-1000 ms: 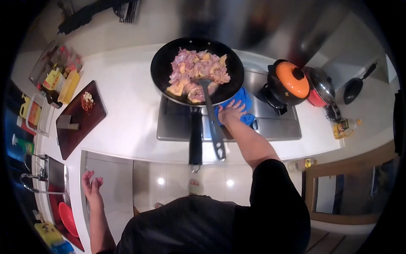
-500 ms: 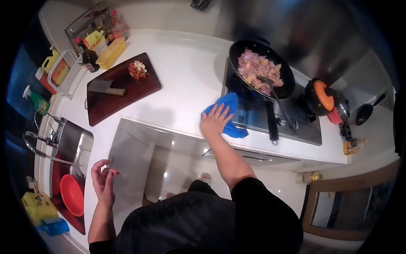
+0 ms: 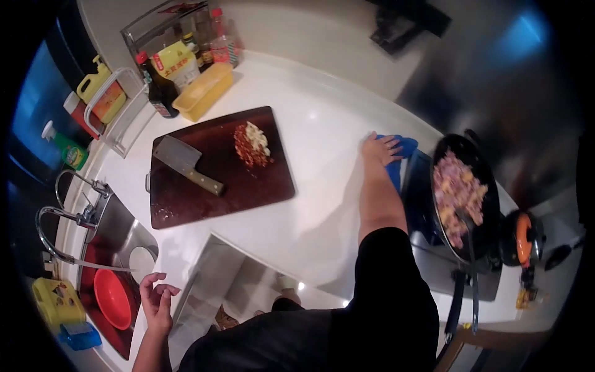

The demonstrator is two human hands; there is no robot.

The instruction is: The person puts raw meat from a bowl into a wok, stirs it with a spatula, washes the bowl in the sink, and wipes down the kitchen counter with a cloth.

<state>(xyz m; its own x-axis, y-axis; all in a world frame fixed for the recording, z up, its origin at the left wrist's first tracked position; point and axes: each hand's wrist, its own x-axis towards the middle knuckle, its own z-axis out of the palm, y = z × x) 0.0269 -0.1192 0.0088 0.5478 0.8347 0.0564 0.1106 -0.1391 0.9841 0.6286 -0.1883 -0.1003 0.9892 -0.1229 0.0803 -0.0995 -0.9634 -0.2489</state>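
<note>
One crumpled blue fabric cloth [image 3: 404, 147] lies on the smooth, glossy white surface [image 3: 328, 173], beside the dark-topped metal hob [image 3: 421, 198]. Our right hand [image 3: 379, 149] presses flat on it, fingers extended and slightly spread rather than gripping. Our left hand [image 3: 156, 304] hovers near the sink, half open with fingers loosely curled, holding nothing.

We see a reddish-brown rectangular cutting board [image 3: 254, 198] with a wet sheen; on it rest a broad steel cleaver with a riveted wooden handle [image 3: 189, 166] and a small heap of finely chopped red and pale pieces [image 3: 251, 146].

Among our containers, a round black frying pan [image 3: 480, 162] on the hob holds moist pink and yellowish meat chunks [image 3: 458, 189], a long dark spatula [image 3: 473, 266] leaning in it. The stainless-steel sink [image 3: 118, 223] contains a round red plastic bowl [image 3: 112, 299] and a round white dish [image 3: 142, 260]. We cannot tell what the oblong yellow plastic tub [image 3: 214, 102] contains.
</note>
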